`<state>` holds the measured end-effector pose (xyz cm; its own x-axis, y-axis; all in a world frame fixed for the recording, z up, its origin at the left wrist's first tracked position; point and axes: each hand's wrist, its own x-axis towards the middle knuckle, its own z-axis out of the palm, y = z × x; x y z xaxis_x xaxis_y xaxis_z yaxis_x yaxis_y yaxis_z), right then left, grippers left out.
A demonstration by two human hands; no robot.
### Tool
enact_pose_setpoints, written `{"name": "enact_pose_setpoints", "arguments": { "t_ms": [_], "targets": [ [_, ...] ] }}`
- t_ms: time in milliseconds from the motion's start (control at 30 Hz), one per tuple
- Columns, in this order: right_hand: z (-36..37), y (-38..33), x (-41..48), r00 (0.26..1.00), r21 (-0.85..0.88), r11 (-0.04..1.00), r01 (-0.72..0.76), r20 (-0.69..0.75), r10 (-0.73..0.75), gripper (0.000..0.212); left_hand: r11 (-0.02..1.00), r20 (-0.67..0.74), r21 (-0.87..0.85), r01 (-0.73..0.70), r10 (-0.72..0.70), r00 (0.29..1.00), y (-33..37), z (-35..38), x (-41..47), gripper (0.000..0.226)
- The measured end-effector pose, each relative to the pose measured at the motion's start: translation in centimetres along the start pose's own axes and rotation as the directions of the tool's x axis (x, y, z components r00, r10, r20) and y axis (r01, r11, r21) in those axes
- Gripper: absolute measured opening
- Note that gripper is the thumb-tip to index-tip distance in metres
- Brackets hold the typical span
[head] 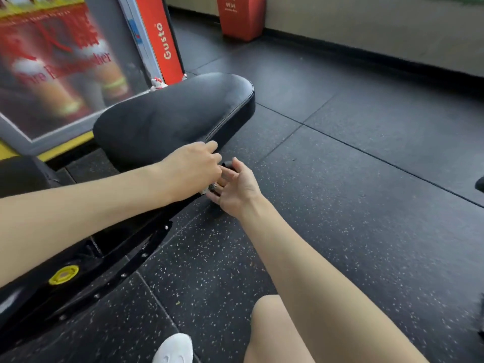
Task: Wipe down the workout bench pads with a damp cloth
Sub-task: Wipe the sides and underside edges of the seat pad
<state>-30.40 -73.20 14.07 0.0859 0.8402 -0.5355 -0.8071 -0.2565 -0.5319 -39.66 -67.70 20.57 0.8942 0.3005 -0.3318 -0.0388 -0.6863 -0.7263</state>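
At 6 o'clock, nearest the camera, a white shoe [172,348] stands on the speckled black rubber floor [340,205], with a bare knee [275,328] just to its 3 o'clock side. At 8 o'clock the black bench frame [110,260] runs up across the floor, a yellow cap [64,275] set into it.

Both bare forearms reach forward and meet near the middle of the view. The left hand [193,166] lies knuckles-up at the near edge of the black seat pad [170,116]. Its fingers are curled under and their tips are hidden, so I cannot tell whether they pinch anything. The right hand [235,187] sits at its 4 o'clock side, palm turned toward the left hand and touching it. Its fingers are half bent and its thumb is raised beside a short black stub [226,163] under the pad edge. Whether that hand closes round anything cannot be told. A small pale speckled scrap [212,187] shows between the two hands, too little of it to identify.

The seat pad stretches away toward 12 o'clock from the hands, tilted, with its rounded far end highest.

Beyond it, at 10 o'clock, stands a glass-fronted cabinet [52,61] with blurred red lettering. An orange board [162,40] marked "Gusto" is at 11 o'clock. A red bin [239,17] stands at 12 o'clock against the pale wall [366,30].
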Motion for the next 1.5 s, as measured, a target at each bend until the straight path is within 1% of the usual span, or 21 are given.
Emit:
{"name": "enact_pose_setpoints", "arguments": {
  "t_ms": [33,100,167,233,267,333,400,433,533,633,700,767,833,900,967,1100,1200,1267,1367,1433,1500],
  "targets": [
    [0.1,-0.2,0.1,1.000,-0.013,1.000,0.006,-0.008,-0.006,0.039,0.998,-0.066,0.052,0.029,-0.025,0.998,-0.2,-0.2,0.5,0.009],
    [0.6,-0.2,0.3,0.999,-0.030,1.000,-0.004,-0.034,0.003,0.040,0.994,-0.095,0.084,0.065,-0.057,0.994,-0.5,0.0,1.5,0.014],
    [1.2,0.1,0.5,0.998,-0.045,0.999,0.000,-0.057,-0.003,0.045,0.994,-0.124,0.049,0.100,-0.093,0.988,-0.1,0.7,1.4,0.013],
    [1.2,0.1,1.2,0.994,-0.083,0.996,0.013,-0.111,-0.022,0.052,0.994,-0.235,-0.007,0.113,-0.111,0.966,0.8,1.3,0.4,0.014],
    [0.9,0.0,1.6,0.993,-0.103,0.995,0.016,-0.117,-0.028,0.053,0.987,-0.283,-0.062,0.151,-0.163,0.945,1.2,1.6,-0.1,0.020],
    [0.6,-0.4,1.4,0.996,-0.162,0.987,0.000,-0.089,-0.014,0.047,0.924,-0.350,-0.292,0.249,-0.345,0.871,1.7,1.9,-0.5,0.039],
    [0.2,-0.9,0.9,0.995,-0.209,0.975,-0.075,-0.078,0.059,0.041,0.781,-0.323,-0.538,0.318,-0.540,0.777,2.0,1.6,-0.1,0.061],
    [0.0,-1.3,0.6,0.993,-0.208,0.972,-0.109,-0.061,0.098,0.038,0.729,-0.308,-0.608,0.315,-0.582,0.752,2.1,1.3,0.2,0.064],
    [-0.5,-2.7,0.6,0.993,-0.137,0.984,-0.113,-0.049,0.107,0.034,0.678,-0.341,-0.707,0.203,-0.578,0.741,2.4,0.9,1.3,0.067],
    [-0.7,-3.7,2.1,0.987,-0.256,0.967,-0.006,-0.158,-0.036,0.021,0.730,-0.336,-0.624,0.278,-0.572,0.748,2.4,1.5,2.2,0.097],
    [-0.5,-4.5,3.2,0.934,-0.359,0.929,0.088,-0.294,-0.202,0.035,0.735,-0.273,-0.580,0.353,-0.583,0.766,2.2,2.0,2.2,0.108],
    [-0.3,-5.5,4.3,0.817,-0.444,0.866,0.231,-0.395,-0.421,0.049,0.724,-0.226,-0.560,0.403,-0.602,0.766,2.1,2.8,2.3,0.108],
    [-0.3,-6.6,5.7,0.695,-0.493,0.800,0.342,-0.441,-0.568,0.037,0.733,-0.269,-0.527,0.429,-0.623,0.734,2.0,3.2,2.4,0.098],
    [-0.1,-7.5,6.7,0.599,-0.565,0.723,0.398,-0.436,-0.671,0.019,0.699,-0.313,-0.565,0.437,-0.673,0.670,2.1,3.4,2.6,0.082],
    [0.0,-8.2,7.5,0.532,-0.621,0.654,0.432,-0.411,-0.741,0.018,0.635,-0.321,-0.645,0.426,-0.731,0.603,1.9,3.4,2.7,0.066],
    [0.3,-9.9,9.2,0.469,-0.726,0.560,0.399,-0.363,-0.805,0.020,0.474,-0.254,-0.804,0.358,-0.820,0.514,1.5,3.0,3.1,0.059],
    [1.2,-10.5,10.2,0.466,-0.696,0.569,0.437,-0.367,-0.806,0.037,0.364,-0.159,-0.874,0.321,-0.839,0.521,0.8,2.4,3.8,0.064],
    [1.2,-9.4,10.2,0.473,-0.728,0.527,0.438,-0.312,-0.824,0.041,0.320,-0.120,-0.895,0.312,-0.844,0.522,0.5,2.5,3.8,0.066],
    [0.1,-7.7,9.4,0.458,-0.785,0.391,0.481,-0.156,-0.875,0.040,0.275,-0.085,-0.917,0.290,-0.844,0.530,0.7,2.9,3.2,0.067],
    [0.0,-8.8,9.4,0.405,-0.759,0.417,0.500,-0.221,-0.887,0.040,0.286,-0.092,-0.914,0.287,-0.837,0.540,1.1,2.9,3.0,0.067],
    [0.8,-10.5,9.6,0.413,-0.782,0.440,0.442,-0.258,-0.874,0.038,0.286,-0.093,-0.916,0.282,-0.833,0.545,1.2,2.8,3.1,0.067]
  ]
}}
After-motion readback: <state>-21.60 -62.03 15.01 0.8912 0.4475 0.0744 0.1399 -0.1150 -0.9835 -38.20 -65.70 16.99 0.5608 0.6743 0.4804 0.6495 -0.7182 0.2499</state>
